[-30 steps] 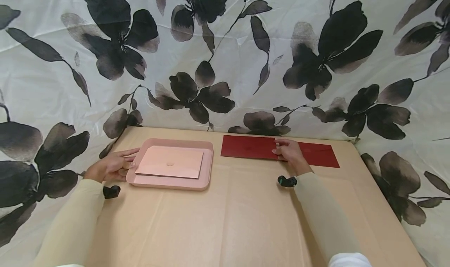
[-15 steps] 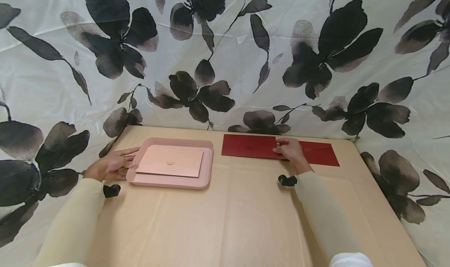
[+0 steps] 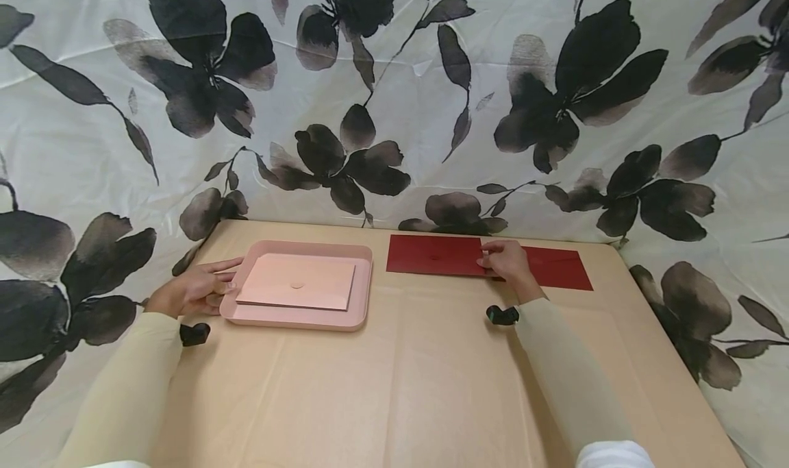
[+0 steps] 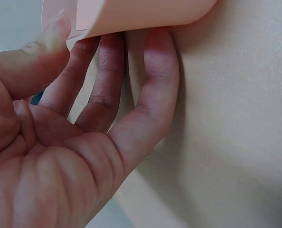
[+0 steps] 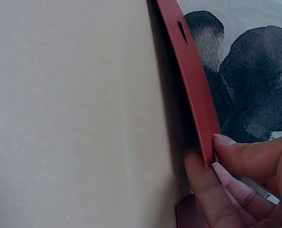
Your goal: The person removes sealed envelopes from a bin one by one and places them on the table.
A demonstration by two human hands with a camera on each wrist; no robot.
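At the left of the table lies a pink tray [image 3: 292,321] with a flat pale-pink envelope [image 3: 265,283] in it; a small half-round notch marks the envelope's middle. My left hand [image 3: 194,290] grips the tray's left end, thumb on the rim and fingertips tucked beneath, as the left wrist view shows. Over at the back right, my right hand [image 3: 509,266] pinches the right end of a long dark-red envelope [image 3: 431,254] between thumb and finger. That end stands raised off the table in the right wrist view. Beyond the hand lies a second red envelope [image 3: 559,269], partly hidden by it.
Light wood-coloured covering spreads over the table [image 3: 394,386]. A white cloth [image 3: 444,173] printed with dark flowers hangs right behind the table's back edge and along both sides. Each wrist carries a small black camera [image 3: 502,315].
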